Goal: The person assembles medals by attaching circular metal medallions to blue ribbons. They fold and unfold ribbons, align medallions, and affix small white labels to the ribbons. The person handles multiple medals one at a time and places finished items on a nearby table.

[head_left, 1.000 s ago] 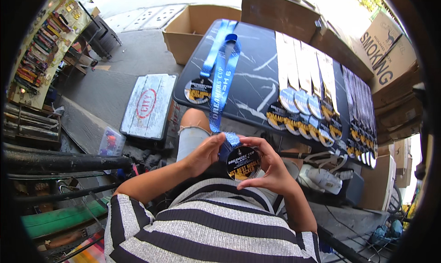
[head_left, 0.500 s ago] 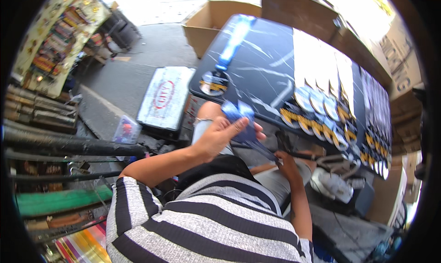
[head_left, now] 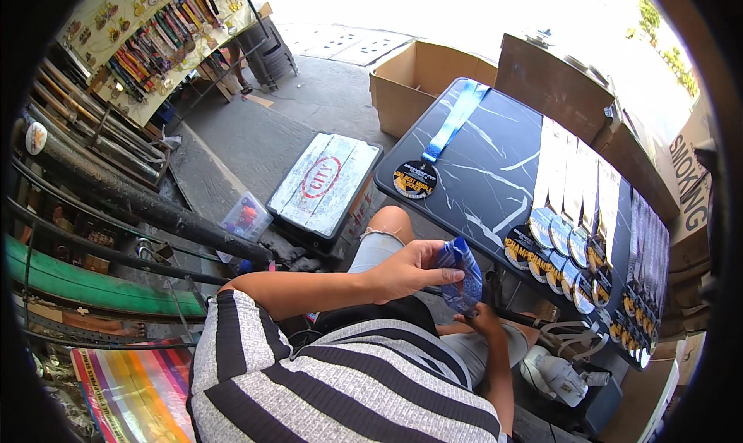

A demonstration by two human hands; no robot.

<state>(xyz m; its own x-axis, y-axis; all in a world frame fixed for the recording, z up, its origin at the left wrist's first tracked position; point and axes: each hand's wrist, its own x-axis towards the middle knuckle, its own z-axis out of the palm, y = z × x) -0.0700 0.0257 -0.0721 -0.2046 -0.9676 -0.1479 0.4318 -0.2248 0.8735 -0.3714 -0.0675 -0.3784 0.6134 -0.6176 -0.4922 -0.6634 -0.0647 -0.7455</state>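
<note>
Above my lap, my left hand (head_left: pixel 414 273) is closed on a patterned blue ribbon (head_left: pixel 462 269), its thumb pressing the folded band, which bulges into a loop. My right hand (head_left: pixel 484 321), lower and to the right, has its fingers closed at the ribbon's bottom end. On the near left of the dark marbled table (head_left: pixel 495 180) lies a round black medal (head_left: pixel 416 180) with gold and white print. A light blue ribbon (head_left: pixel 457 121) runs from it to the far edge. Whether a medal hangs on the held ribbon is hidden.
Overlapping medals (head_left: pixel 542 261) with white ribbons line the table's right half, beside more with grey ribbons (head_left: pixel 646 242). An open cardboard box (head_left: pixel 422 87) stands behind. To the left are a white-topped case (head_left: pixel 321 183), a clear tub (head_left: pixel 246 218) and a black metal bar (head_left: pixel 155 203).
My hands have come closer together, and the strand stretched between them has become a rounded loop. The view has tilted, so the table sits lower and further right.
</note>
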